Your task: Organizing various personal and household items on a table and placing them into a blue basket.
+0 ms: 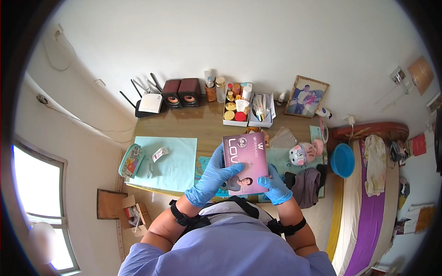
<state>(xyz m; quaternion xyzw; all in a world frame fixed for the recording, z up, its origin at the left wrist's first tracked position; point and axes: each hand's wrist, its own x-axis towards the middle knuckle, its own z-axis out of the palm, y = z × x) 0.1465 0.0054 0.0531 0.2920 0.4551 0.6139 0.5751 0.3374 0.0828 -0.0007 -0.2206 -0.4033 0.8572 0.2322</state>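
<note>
A pink-purple printed box (246,158) is held up before my chest, over the desk's front edge. My left hand (215,176), in a blue disposable glove, grips its left side with the thumb across the front. At the lower right corner my right hand (274,184), gloved alike, holds it with the thumb in front; the fingers behind are hidden. Left of the hands, a light green sheet (179,151) lies on the desk with a small white tube (160,154) and a teal-edged pencil case (132,161) on it.
Along the wall stand a router (145,112), speakers (189,92), a tray of cosmetic jars (226,121), a box of tubes (270,120) and a framed photo (306,97). A piggy-shaped figure (299,154) and grey cloth (305,188) lie right, near a blue basin (342,160) and a bed (371,220).
</note>
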